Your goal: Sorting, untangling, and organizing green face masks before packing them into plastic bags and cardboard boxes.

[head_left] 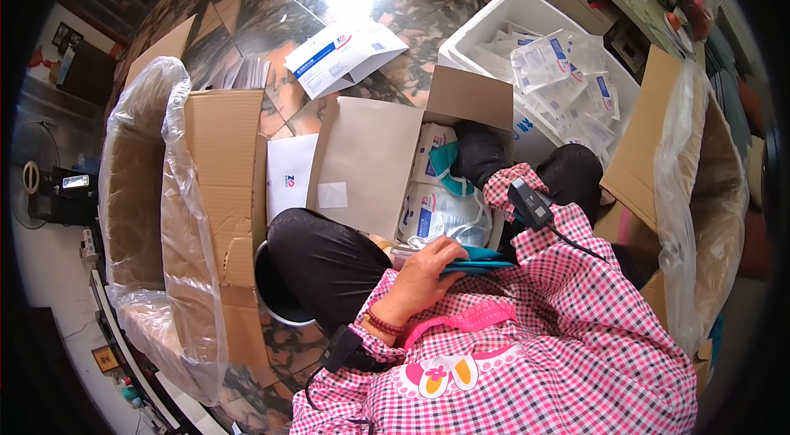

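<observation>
My left hand [426,272], with a bead bracelet at its wrist, is at the front edge of an open cardboard box [370,155]. Its fingers are closed on folded teal cloth pieces [477,262], which look like face masks. Under those fingers a bit of clear plastic [401,255] shows. In the box lie white packs with blue print [428,209] and thin white loops. Another teal piece [443,165] sits at the box's far right. The right sleeve cuff [512,182] reaches over the box's right side; no fingers of my right hand show.
A white foam bin [461,40] of clear printed packets [551,65] stands at the far right. Plastic-lined cartons flank me, left [222,188] and right [650,139]. A folded white printed carton [341,56] lies on the tiled floor. A round bin [271,295] is beside my left knee.
</observation>
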Available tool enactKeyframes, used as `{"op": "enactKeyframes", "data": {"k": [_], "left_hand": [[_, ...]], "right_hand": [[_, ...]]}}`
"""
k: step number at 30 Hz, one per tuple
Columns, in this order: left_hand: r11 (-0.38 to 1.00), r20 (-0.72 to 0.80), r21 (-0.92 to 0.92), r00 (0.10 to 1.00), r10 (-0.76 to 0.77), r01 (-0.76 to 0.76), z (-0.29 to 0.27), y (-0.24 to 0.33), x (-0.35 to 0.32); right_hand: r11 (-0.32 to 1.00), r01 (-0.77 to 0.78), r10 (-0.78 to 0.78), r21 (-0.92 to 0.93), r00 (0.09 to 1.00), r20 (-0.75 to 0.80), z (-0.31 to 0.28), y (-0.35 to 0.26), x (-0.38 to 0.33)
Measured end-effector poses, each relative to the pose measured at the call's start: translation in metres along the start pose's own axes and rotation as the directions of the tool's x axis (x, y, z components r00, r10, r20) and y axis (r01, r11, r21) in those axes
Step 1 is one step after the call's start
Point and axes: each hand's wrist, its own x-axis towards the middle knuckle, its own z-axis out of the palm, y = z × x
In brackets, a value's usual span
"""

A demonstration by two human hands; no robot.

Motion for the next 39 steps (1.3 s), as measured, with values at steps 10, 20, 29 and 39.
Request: {"op": "enactKeyframes", "data": {"k": [10, 20, 29, 39], "left_hand": [[0.999, -0.031, -0.013, 0.999, -0.038, 0.037, -0.003, -0.011, -0.011], [0.993, -0.103, 0.105, 0.992, 0.072, -0.061, -0.037, 0.022, -0.011], [0.984, -0.302, -0.064, 0.943, 0.139, -0.166, -0.050, 0.052, 0.010], [0.929, -0.374, -0.348, 0.927, -0.013, -0.128, -0.048, 0.024, 0.007]], "right_hand": [[0.998, -0.040, 0.040, 0.045, 0.999, -0.003, -0.007, 0.013, -0.029], [0.894, -0.125, 0.119, 0.431, 0.992, 0.041, -0.125, 0.014, -0.024], [0.883, 0.403, -0.365, 0.240, 0.912, -0.187, -0.199, -0.013, -0.050], [0.125, -0.260, -0.017, 0.958, 0.964, 0.264, -0.203, -0.027, -0.076]]}}
